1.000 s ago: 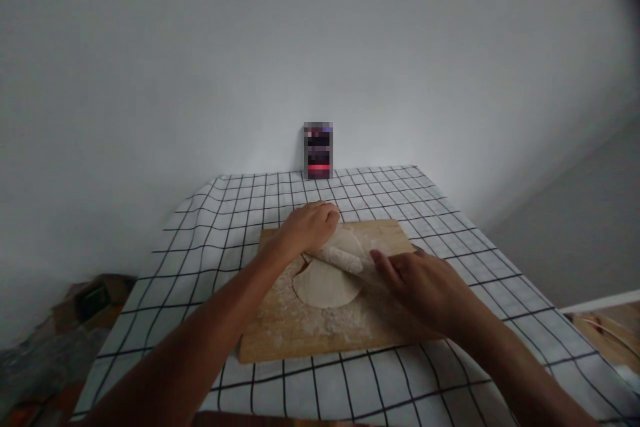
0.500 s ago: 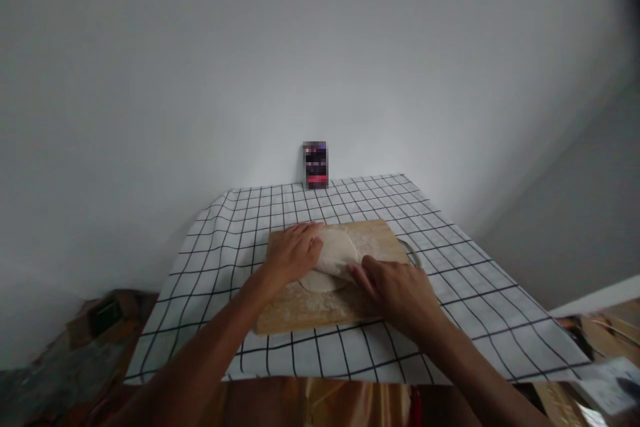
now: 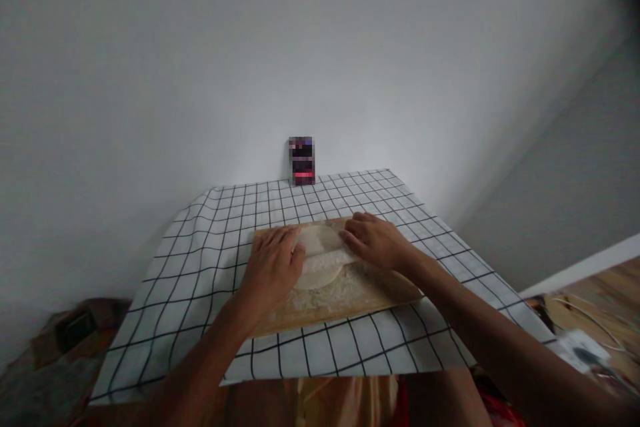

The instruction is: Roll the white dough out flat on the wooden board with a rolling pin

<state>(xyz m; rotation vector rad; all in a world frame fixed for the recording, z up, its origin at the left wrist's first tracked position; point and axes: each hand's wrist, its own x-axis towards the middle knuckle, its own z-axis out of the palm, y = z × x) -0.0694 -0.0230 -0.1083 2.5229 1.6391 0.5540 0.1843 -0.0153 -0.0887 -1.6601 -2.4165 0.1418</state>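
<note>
A pale piece of dough [image 3: 320,267] lies on a floured wooden board [image 3: 310,315], with a ridge or fold running across it. My left hand [image 3: 275,257] rests flat at the dough's left side, fingers stretched forward and thumb against its edge. At the far right part of the dough, my right hand [image 3: 377,240] has its fingers curled, thumb and fingertips closed on the edge. The right hand and forearm cover the board's right end.
A white cloth with black grid lines [image 3: 200,273] covers the table. Against the wall at the back stands a small dark box-like item [image 3: 302,161], blurred out. Low on the left is a cardboard box [image 3: 75,330]; cables and a white object [image 3: 583,350] show at lower right.
My right hand has moved from the dough's near right side to its far right edge. My left hand has shifted slightly left and back. The view has turned a little.
</note>
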